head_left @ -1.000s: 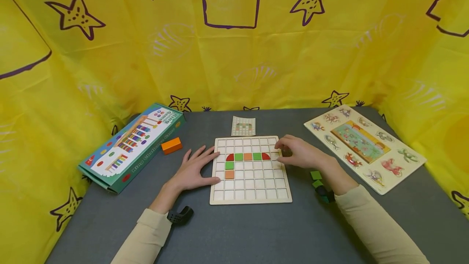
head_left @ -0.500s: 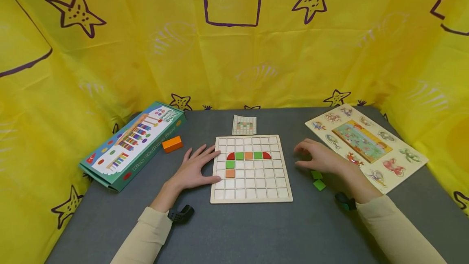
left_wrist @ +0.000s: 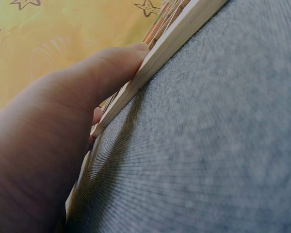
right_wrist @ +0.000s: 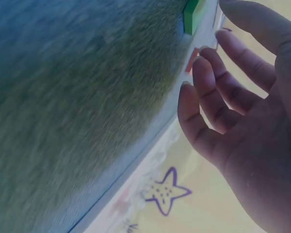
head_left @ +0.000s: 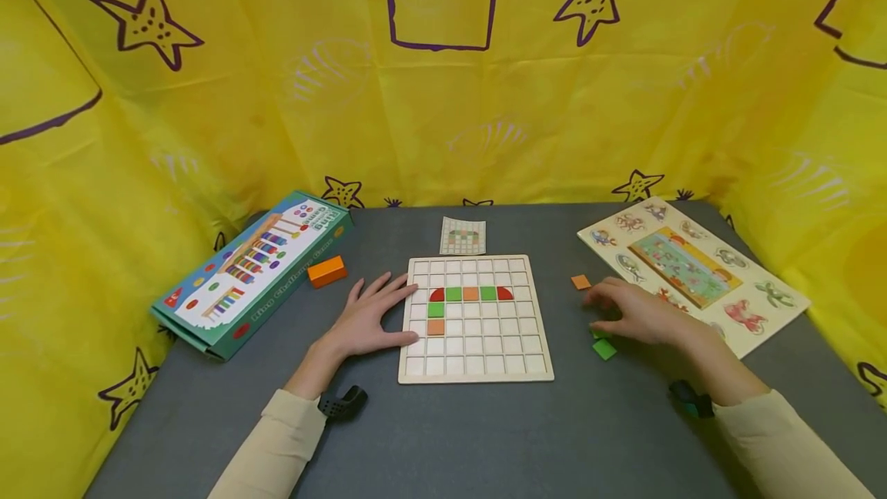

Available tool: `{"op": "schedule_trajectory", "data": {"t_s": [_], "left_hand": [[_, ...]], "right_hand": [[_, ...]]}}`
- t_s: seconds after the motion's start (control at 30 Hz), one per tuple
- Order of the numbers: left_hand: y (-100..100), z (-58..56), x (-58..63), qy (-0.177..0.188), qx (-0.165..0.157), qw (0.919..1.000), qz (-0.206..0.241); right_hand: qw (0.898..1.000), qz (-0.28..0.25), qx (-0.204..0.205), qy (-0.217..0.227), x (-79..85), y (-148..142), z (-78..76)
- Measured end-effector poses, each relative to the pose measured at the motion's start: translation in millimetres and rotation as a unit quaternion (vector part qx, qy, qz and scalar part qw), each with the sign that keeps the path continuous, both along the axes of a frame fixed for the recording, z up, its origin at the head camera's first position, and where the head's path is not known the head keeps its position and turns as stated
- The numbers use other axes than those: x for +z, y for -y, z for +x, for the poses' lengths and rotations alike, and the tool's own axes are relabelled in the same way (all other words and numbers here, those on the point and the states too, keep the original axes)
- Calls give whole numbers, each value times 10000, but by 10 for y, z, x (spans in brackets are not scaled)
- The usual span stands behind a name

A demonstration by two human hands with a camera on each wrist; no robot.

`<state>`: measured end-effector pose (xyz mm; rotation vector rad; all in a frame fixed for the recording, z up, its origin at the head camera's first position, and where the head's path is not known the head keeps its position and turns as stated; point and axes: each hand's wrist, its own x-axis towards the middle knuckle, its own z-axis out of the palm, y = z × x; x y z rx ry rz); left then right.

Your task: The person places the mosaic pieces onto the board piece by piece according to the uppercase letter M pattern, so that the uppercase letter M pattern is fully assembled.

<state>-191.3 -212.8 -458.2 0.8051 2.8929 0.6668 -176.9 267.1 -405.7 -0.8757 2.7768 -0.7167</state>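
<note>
A wooden grid board [head_left: 483,361] lies on the grey table, with red, green and orange tiles set in some squares: a row and a short column down its left side. My left hand [head_left: 365,323] rests at the board's left edge, fingers spread; in the left wrist view its thumb [left_wrist: 114,68] touches the rim. To the right of the board, my right hand [head_left: 634,313] hovers over loose green tiles [head_left: 604,349], fingers loosely bent with nothing between them. A loose orange tile [head_left: 580,282] lies beyond its fingertips. One green tile is partly hidden by the hand.
A small pattern card [head_left: 463,236] lies behind the board. At left are a ring game box [head_left: 252,276] and an orange block [head_left: 326,272]. A sea-animal puzzle board [head_left: 751,283] lies at right, partly under my right forearm. A yellow cloth [head_left: 443,114] hangs behind.
My right hand has moved from the board's right edge rightward to the loose green tiles, uncovering the orange tile. My left hand stays at the board's edge.
</note>
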Motion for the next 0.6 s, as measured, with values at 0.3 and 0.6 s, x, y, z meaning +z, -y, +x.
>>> {"op": "schedule_trajectory", "data": {"t_s": [0.3, 0.6], "left_hand": [[4, -3, 5, -34, 31, 10000, -12], [0, 15, 4, 14, 20, 10000, 10]], "right_hand": [[9997, -29, 215, 123, -12, -159, 115], [9992, -116, 377, -63, -86, -174, 115]]}}
